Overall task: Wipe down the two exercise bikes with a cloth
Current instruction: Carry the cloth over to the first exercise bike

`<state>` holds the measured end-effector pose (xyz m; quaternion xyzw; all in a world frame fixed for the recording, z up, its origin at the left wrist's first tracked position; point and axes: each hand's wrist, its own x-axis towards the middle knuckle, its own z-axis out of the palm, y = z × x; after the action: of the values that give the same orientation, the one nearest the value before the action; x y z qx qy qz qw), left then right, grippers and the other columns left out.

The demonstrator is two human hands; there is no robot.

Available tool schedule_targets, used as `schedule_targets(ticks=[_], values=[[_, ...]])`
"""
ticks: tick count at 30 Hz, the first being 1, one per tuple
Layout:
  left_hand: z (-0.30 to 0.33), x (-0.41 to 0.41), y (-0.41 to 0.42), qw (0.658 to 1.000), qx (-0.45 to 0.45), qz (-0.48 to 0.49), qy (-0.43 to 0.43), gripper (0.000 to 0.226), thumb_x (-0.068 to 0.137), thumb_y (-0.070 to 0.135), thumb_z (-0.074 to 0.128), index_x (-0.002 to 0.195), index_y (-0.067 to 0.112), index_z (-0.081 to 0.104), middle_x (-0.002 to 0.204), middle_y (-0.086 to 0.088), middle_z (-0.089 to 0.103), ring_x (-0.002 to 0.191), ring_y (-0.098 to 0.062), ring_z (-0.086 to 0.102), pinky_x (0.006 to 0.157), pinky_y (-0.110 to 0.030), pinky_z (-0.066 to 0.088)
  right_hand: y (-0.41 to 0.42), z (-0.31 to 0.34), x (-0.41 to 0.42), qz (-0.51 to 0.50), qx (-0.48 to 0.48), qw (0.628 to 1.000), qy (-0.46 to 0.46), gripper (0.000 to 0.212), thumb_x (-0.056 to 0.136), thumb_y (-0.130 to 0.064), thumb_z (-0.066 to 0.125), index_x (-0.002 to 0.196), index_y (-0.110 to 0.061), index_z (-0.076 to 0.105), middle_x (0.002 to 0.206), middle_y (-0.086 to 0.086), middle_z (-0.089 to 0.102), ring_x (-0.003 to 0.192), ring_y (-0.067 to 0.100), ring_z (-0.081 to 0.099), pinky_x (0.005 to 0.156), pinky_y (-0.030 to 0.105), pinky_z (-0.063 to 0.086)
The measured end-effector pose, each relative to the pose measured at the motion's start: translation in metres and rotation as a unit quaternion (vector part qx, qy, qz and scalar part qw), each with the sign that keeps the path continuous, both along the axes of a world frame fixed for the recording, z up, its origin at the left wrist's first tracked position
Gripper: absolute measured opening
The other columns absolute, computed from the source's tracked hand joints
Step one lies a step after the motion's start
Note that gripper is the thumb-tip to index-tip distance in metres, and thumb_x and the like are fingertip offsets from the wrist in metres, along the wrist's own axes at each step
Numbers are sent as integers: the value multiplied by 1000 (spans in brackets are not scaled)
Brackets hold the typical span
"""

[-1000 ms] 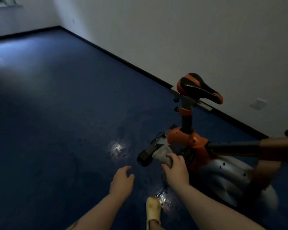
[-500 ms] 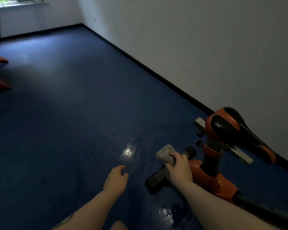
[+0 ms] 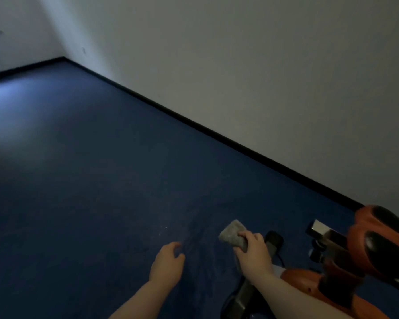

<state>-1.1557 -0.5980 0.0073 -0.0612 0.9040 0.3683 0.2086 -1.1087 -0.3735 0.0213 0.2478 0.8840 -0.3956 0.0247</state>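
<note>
No legible text anywhere.

free: blue floor (image 3: pixel 83 180) left and far, open to wall (image 3: pixel 240 65) | blocked: right near corner, exercise bike (image 3: pixel 313 282) with saddle (image 3: pixel 382 245) and black base bar (image 3: pixel 271 244) | right hand (image 3: pixel 253 254) beside bar

We have a single view, from a camera worn on the head, facing forward and down across the blue floor (image 3: pixel 83 180) toward the wall (image 3: pixel 263 77) that runs from 11 o'clock to 3 o'clock. Both forearms enter from 6 o'clock, close under the lens. The exercise bike (image 3: pixel 364 259) sits near, cut off at 4 o'clock. No second view overlaps it.
</note>
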Motion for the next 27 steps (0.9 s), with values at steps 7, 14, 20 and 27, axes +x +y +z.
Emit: schedule_targets(ticks=[7, 14, 20, 27], values=[[8, -109, 24, 996, -11, -94, -3, 43, 92, 25, 47, 135, 22, 47, 140, 0, 49, 122, -20, 53, 99, -33, 43, -6, 0, -74, -88, -30, 996, 8, 34, 88, -22, 64, 120, -19, 54, 109, -2, 42, 90, 12, 49, 81, 22, 39], [-5, -202, 73, 986, -11, -168, -17, 43, 94, 27, 46, 137, 21, 45, 141, 1, 47, 123, -17, 50, 101, -30, 41, 30, -14, -162, -164, -44, 985, 5, 33, 88, -21, 63, 120, -19, 54, 109, -2, 41, 93, 14, 51, 83, 25, 42], [1, -303, 134, 974, -43, -223, -14, 41, 93, 27, 46, 135, 22, 47, 140, 1, 47, 121, -18, 51, 100, -33, 43, 88, -18, -236, -214, -61, 975, 22, 32, 87, -21, 64, 118, -19, 54, 106, -4, 41, 88, 11, 50, 79, 23, 40], [10, -399, 219, 962, -23, -272, 0, 43, 93, 23, 48, 135, 18, 48, 140, -3, 49, 122, -19, 52, 103, -34, 41, 157, -4, -306, -290, -63, 955, 20, 30, 88, -23, 63, 117, -22, 54, 107, -4, 42, 88, 11, 50, 78, 23, 41]])
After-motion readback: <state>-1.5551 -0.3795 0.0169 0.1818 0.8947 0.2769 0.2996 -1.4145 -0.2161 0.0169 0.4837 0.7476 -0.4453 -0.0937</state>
